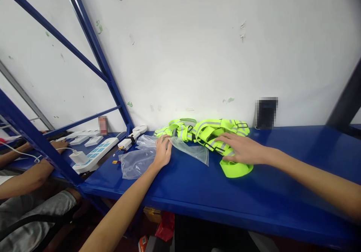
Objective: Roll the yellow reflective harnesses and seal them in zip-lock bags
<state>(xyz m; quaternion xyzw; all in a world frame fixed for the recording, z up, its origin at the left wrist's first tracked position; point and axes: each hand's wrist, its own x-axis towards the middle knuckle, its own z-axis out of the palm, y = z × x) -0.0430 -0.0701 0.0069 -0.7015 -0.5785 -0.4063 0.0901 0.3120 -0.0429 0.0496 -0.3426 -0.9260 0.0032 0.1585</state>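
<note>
My left hand (163, 151) is closed on a clear plastic bag (194, 152), its fingers curled down and the film showing on both sides. Another part of the clear plastic (137, 164) lies flat to the left of my wrist. My right hand (241, 148) rests over a bundle of neon-yellow reflective straps (208, 128), fingers stretched out and thumb apart. A loose loop of strap (237, 169) hangs toward me beneath that hand. A second clump of the straps (176, 128) lies against the wall, just beyond my left hand.
The blue table (191, 186) meets a white wall. A white handheld fan (138, 131) and a power strip (97, 154) lie at left, near a blue metal post (98, 52). A dark blurred object (266, 113) leans on the wall. Another person's arm (36, 176) is at far left.
</note>
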